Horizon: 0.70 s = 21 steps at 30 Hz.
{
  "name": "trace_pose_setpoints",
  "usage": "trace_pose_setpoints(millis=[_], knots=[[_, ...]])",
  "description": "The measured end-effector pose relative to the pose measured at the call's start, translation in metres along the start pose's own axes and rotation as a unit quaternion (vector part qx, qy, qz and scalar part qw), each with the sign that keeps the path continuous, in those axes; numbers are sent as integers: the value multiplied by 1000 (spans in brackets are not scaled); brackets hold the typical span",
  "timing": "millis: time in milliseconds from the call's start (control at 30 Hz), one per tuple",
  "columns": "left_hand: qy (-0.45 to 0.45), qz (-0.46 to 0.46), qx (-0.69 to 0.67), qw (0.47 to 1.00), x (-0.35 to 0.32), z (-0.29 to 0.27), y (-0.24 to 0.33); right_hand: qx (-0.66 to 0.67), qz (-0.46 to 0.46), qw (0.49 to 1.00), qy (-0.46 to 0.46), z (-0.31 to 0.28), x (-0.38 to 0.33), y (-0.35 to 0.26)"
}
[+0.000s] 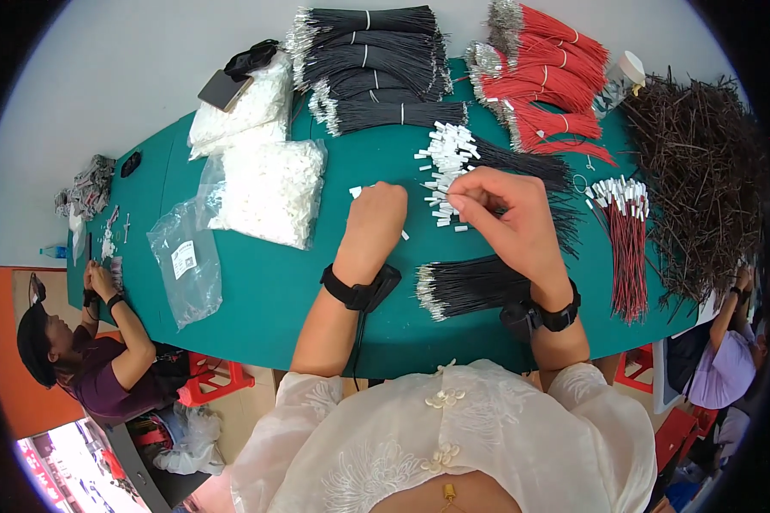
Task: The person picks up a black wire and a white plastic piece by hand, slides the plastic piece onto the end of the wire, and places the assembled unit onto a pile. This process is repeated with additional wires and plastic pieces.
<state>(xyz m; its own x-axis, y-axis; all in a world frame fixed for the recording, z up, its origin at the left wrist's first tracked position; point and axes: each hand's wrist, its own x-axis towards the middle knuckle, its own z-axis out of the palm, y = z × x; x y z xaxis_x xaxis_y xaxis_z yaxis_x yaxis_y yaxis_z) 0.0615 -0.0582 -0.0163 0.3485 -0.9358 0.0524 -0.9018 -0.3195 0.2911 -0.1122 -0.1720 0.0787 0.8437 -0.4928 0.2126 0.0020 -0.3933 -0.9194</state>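
- The black wires (522,167) are thin and flexible, laid in a sheaf across the green table (274,291), each capped with a small white plastic connector (447,167); the capped ends fan out in a ragged cluster just left of the right hand (509,214).
- The right hand rests on this sheaf, its fingers (466,203) pinched closed on one of the white-capped ends.
- The left hand (375,221) lies near it on the table, knuckles up, fingers curled shut; a small white connector piece (356,191) shows at its fingertips, though whether it is gripped cannot be told.
- A second bundle of black wires (466,286) with bare metal tips lies under the right wrist.
- Both wrists wear black bands.
- To the right stands a bundle of red-and-black wires (629,256) with white caps, beside a loose heap of dark wires (701,171).
- Farther back lie tied bundles of black wires (376,60) and red wires (547,77).
- Clear bags of white connectors (269,192) sit at the left, lumpy and glossy.
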Motion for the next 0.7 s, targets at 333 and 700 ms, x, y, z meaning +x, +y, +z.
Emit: trace_pose_setpoints(millis=[333,700], knots=[[-3,2,-145,989,8,-25,3,25,28,999,27,-3,-2,6],[37,-63,-687,723,-1,-67,21,-8,-21,994,106,-4,-3,-3]])
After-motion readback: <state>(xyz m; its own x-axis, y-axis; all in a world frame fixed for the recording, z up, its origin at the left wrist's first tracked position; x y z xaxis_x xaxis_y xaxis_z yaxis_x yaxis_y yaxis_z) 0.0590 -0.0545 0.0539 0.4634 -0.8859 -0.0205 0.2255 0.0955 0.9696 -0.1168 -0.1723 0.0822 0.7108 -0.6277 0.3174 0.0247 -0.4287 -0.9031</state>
